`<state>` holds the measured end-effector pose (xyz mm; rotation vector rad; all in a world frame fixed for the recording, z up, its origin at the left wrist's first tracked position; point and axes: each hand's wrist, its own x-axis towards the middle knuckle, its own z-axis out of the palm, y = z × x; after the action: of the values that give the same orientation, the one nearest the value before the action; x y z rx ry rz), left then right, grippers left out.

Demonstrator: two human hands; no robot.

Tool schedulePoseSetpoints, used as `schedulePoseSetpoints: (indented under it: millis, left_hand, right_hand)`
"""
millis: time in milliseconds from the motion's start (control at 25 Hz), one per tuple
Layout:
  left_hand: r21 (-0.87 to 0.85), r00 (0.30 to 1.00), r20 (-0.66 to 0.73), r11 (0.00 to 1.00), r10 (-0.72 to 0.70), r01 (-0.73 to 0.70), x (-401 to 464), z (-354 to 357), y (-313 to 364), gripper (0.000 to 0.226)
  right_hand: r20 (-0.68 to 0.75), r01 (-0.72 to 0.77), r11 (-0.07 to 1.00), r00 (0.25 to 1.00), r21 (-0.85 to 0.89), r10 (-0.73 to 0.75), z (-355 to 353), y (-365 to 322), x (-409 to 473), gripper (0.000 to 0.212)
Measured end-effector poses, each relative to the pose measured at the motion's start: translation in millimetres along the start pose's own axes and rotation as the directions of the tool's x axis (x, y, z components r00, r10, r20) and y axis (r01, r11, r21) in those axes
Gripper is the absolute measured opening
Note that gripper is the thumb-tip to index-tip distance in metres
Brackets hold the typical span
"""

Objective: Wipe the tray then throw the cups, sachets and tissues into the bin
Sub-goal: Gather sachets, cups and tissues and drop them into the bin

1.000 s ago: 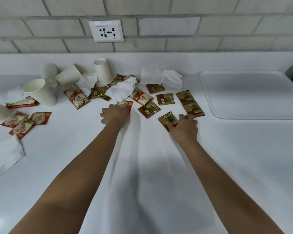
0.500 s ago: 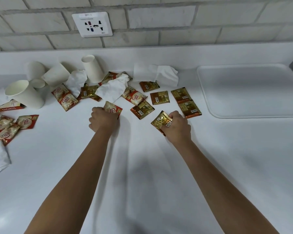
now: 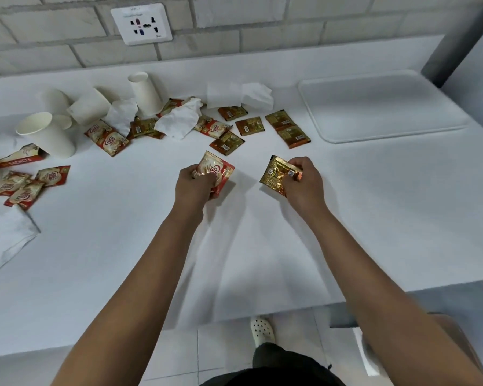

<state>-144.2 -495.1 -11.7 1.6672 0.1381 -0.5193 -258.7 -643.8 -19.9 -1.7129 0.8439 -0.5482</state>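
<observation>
- My left hand [image 3: 193,188] has its grip clamped on a red and cream creamer sachet [image 3: 216,171]; my fingers are curled around its near left part and the sachet is lifted a little above the white worktop [image 3: 123,246].
- My right hand [image 3: 304,185] has its grip clamped on a gold foil sachet [image 3: 276,174]; thumb and fingers pinch its right edge, and the sachet stands tilted, to the left of the hand.
- The two hands are near each other in the middle of the worktop, but they do not touch.
- The flat white rectangular tray [image 3: 382,107] lies at the far right of the worktop, well apart from both hands.
- Between the tray and my hands, further back, lie several brown and gold sachets [image 3: 287,126], flat on the worktop.
- At the far left stand and lie white paper cups [image 3: 48,132]; one upright white paper cup [image 3: 145,93] stands nearer to the wall.
- Crumpled white tissues [image 3: 179,121] lie among the sachets, and a folded white tissue [image 3: 237,94] lies by the wall.
- At the left edge there is a group of red creamer sachets [image 3: 25,182], an open red sachet box [image 3: 17,158] and a flat white tissue sheet [image 3: 3,240] nearer to me.
- On the brick wall there is a white wall socket [image 3: 141,23].
</observation>
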Motion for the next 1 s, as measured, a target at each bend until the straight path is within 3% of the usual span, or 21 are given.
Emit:
schedulePoseSetpoints:
  millis: [240, 360, 520, 800, 1000]
  left_hand:
    - [0.077, 0.965, 0.261, 0.996, 0.033, -0.055, -88, -3, -25, 0.041]
    - [0.187, 0.925, 0.379, 0.977, 0.024, -0.102, -120, 12, -38, 0.042]
    - [0.233, 0.844, 0.536, 0.959, 0.011, -0.161, -164, 51, -58, 0.043]
    - [0.321, 0.649, 0.760, 0.884, -0.027, -0.339, -237, 133, -103, 0.042]
    - [0.422, 0.582, 0.803, 0.812, -0.129, -0.402, -265, 205, -156, 0.043]
  right_hand:
    - [-0.144, -0.094, 0.962, 0.980, 0.258, 0.134, -47, 10, -92, 0.025]
    - [-0.240, -0.106, 0.953, 0.955, 0.283, 0.177, -77, 21, -127, 0.020]
    - [-0.392, -0.091, 0.959, 0.899, 0.267, 0.195, -135, 41, -163, 0.027]
    - [-0.620, -0.197, 0.922, 0.691, 0.333, 0.372, -233, 120, -200, 0.026]
    - [-0.622, -0.404, 0.804, 0.510, 0.438, 0.595, -296, 208, -208, 0.022]
